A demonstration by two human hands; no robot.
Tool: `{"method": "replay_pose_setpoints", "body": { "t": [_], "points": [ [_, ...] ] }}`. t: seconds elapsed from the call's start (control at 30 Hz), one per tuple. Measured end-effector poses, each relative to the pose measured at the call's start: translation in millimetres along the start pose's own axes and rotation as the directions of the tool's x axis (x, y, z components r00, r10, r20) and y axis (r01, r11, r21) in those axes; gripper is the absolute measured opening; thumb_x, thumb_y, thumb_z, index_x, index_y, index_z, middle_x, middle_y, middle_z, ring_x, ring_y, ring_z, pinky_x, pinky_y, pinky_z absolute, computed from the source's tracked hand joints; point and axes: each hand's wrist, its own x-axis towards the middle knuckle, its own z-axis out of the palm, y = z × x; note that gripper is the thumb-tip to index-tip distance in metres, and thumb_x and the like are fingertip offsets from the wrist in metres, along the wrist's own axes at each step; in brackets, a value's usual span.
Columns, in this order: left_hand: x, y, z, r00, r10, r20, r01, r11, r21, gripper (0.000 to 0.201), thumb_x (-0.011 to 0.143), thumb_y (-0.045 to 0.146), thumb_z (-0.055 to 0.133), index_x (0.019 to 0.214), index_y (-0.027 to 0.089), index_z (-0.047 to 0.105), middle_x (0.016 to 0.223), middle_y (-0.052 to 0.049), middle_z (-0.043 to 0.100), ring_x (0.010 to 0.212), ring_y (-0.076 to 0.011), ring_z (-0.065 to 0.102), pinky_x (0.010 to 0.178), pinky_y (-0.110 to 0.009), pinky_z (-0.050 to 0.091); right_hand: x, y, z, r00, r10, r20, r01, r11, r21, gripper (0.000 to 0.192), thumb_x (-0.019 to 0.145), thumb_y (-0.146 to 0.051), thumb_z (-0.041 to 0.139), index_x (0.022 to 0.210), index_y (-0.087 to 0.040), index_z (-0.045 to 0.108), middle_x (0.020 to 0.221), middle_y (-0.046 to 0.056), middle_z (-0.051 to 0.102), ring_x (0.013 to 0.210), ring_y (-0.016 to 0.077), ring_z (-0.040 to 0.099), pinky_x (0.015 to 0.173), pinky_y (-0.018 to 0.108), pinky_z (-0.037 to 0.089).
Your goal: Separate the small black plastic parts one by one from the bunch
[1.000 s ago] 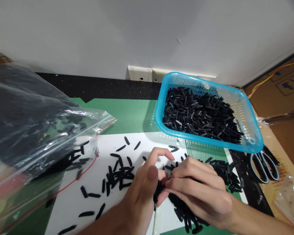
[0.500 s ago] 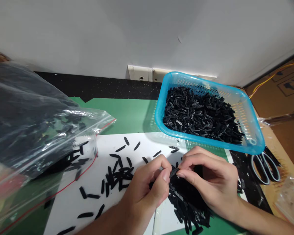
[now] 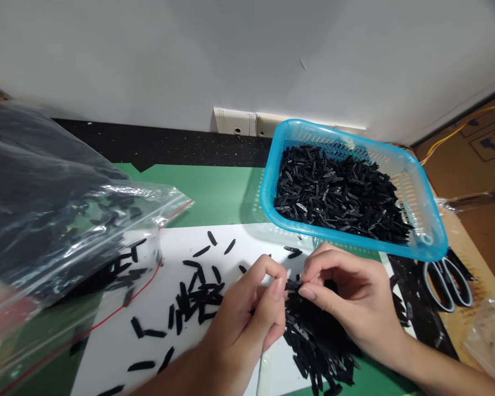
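Between my two hands is a small black strip-shaped piece (image 3: pixel 292 286), pinched at one end by the thumb and forefinger of my left hand (image 3: pixel 251 313) and at the other by those of my right hand (image 3: pixel 350 297). Both hands are closed on it, and the fingertips hide its ends. Below them lies a heap of similar black pieces (image 3: pixel 313 346), partly covered by my right hand. To the left, several loose black pieces (image 3: pixel 204 297) are scattered over a white sheet (image 3: pixel 181 363).
A blue plastic basket (image 3: pixel 268 192) full of black pieces stands behind my right hand. At the left lies a clear zip bag (image 3: pixel 66 220) with black pieces inside. Scissors (image 3: pixel 447 286) rest at the right, near a cardboard box (image 3: pixel 474 159). A wall closes off the back.
The black piece has turned from slanted to nearly level between my fingertips. My right hand has shifted slightly left; both hands still pinch the piece.
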Motion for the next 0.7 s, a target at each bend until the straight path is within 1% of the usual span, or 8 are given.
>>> {"method": "replay_pose_setpoints", "body": {
  "t": [0.13, 0.3, 0.47, 0.53, 0.63, 0.7],
  "points": [
    [0.1, -0.1, 0.5, 1.000, 0.003, -0.003, -0.003, 1.000, -0.013, 0.033, 0.123, 0.049, 0.040, 0.102, 0.026, 0.050, 0.057, 0.012, 0.041, 0.050, -0.0102, 0.026, 0.051, -0.028, 0.022, 0.1, 1.2, -0.6, 1.000, 0.023, 0.015, -0.023, 1.000, 0.017, 0.013, 0.089, -0.022, 0.097, 0.093, -0.022, 0.085, 0.078, -0.002, 0.072, 0.067, 0.0101, 0.064, 0.061, 0.018, 0.052],
    [2.4, 1.4, 1.8, 1.000, -0.009, -0.007, 0.009, 0.999, -0.032, 0.036, 0.122, 0.052, 0.040, 0.100, 0.026, 0.050, 0.057, 0.012, 0.040, 0.050, -0.0105, 0.027, 0.052, -0.028, 0.023, 0.2, 3.1, -1.3, 0.998, 0.051, 0.039, -0.051, 0.999, 0.014, 0.013, 0.089, -0.022, 0.097, 0.092, -0.022, 0.084, 0.078, -0.002, 0.071, 0.068, 0.0114, 0.063, 0.061, 0.020, 0.051],
    [2.3, 1.3, 1.0, 1.000, 0.004, -0.022, -0.004, 1.000, 0.024, 0.037, 0.123, 0.049, 0.038, 0.099, 0.025, 0.050, 0.056, 0.012, 0.041, 0.050, -0.0108, 0.028, 0.056, -0.029, 0.027, 1.0, 2.2, -1.6, 0.997, 0.054, 0.055, -0.054, 0.999, 0.001, 0.011, 0.093, -0.022, 0.092, 0.090, -0.021, 0.082, 0.077, -0.001, 0.069, 0.066, 0.0128, 0.060, 0.058, 0.023, 0.050],
    [2.5, 2.0, 0.7, 1.000, -0.009, -0.016, 0.009, 0.999, 0.045, 0.037, 0.123, 0.049, 0.038, 0.099, 0.025, 0.051, 0.056, 0.012, 0.042, 0.051, -0.0111, 0.028, 0.057, -0.029, 0.027, 0.2, 0.4, -2.5, 0.996, 0.039, 0.080, -0.040, 0.999, 0.007, 0.008, 0.096, -0.022, 0.087, 0.091, -0.021, 0.080, 0.077, 0.000, 0.069, 0.066, 0.0132, 0.060, 0.059, 0.024, 0.050],
    [3.1, 3.7, 0.4, 1.000, -0.021, 0.007, 0.021, 0.998, 0.051, 0.037, 0.123, 0.050, 0.038, 0.098, 0.026, 0.050, 0.058, 0.011, 0.041, 0.052, -0.0112, 0.029, 0.056, -0.029, 0.026, -1.2, -2.5, -4.7, 0.989, 0.010, 0.151, -0.012, 1.000, 0.012, 0.005, 0.099, -0.021, 0.081, 0.094, -0.021, 0.078, 0.078, 0.000, 0.069, 0.069, 0.0144, 0.060, 0.062, 0.026, 0.051],
    [3.0, 4.4, 0.0, 0.999, -0.034, 0.020, 0.033, 0.998, 0.052, 0.037, 0.123, 0.051, 0.039, 0.097, 0.026, 0.049, 0.058, 0.011, 0.040, 0.052, -0.0112, 0.029, 0.055, -0.030, 0.025, -1.3, -4.1, -6.3, 0.983, 0.010, 0.184, -0.011, 1.000, 0.004, 0.007, 0.101, -0.023, 0.077, 0.095, -0.020, 0.078, 0.079, 0.001, 0.068, 0.070, 0.0156, 0.060, 0.064, 0.028, 0.050]
  ]
}}
